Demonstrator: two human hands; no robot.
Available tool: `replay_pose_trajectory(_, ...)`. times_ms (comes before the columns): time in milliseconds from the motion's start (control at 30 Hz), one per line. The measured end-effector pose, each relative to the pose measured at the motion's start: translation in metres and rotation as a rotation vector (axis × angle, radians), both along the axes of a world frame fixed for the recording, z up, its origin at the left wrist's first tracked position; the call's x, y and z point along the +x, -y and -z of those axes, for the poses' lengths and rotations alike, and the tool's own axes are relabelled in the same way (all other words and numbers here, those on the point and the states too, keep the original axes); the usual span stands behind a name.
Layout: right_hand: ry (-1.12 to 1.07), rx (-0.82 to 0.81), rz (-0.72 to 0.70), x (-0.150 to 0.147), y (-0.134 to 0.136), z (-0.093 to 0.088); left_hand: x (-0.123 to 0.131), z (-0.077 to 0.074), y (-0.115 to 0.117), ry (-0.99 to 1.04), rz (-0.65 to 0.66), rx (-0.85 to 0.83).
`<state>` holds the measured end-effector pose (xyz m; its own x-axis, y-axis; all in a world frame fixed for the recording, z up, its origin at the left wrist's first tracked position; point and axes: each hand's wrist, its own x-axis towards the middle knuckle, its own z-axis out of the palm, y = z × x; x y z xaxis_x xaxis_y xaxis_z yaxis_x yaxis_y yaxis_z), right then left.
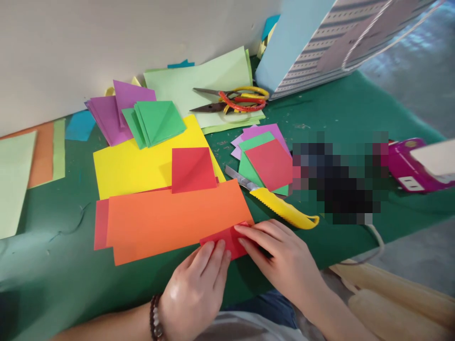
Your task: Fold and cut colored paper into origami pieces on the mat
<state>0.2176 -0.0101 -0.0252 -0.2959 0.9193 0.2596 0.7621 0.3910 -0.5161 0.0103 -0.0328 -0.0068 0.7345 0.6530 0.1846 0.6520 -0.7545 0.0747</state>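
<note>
A small piece of red paper point(230, 241), folded, lies at the front edge of the orange sheet point(170, 218). Over its left part are the bent fingers of my left hand point(199, 279), pressed together, with a dark beaded bracelet at the wrist. My right hand point(284, 258) grips the right part between thumb and fingertips. Just beyond the right hand lies a yellow-handled utility knife point(284, 206) with its blade out. A folded red square point(194, 169) rests across the orange and yellow sheets point(131, 168). My fingers cover part of the held paper.
Two pairs of scissors or pliers point(231, 99) lie on pale green sheets point(170, 85). Folded green point(159, 123) and purple papers point(110, 116) sit nearby. Small coloured squares point(268, 163) are right of centre. A paper bag point(305, 47) stands behind, and a magenta object point(405, 166) is at right.
</note>
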Motion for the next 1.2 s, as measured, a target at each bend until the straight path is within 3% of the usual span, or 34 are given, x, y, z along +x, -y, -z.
replay_pose_trajectory(533, 0.002, -0.011, -0.020, 0.003, 0.000, 0.000, 0.003, 0.004, 0.012, -0.113, 0.022, -0.010)
replay_pose_trajectory(1000, 0.009, -0.042, -0.025, 0.004, -0.001, 0.000, 0.004, 0.005, 0.012, -0.079, 0.007, 0.001)
replay_pose_trajectory(1200, 0.004, -0.049, -0.024, 0.003, -0.001, 0.000, 0.004, -0.002, 0.005, -0.101, -0.002, -0.017)
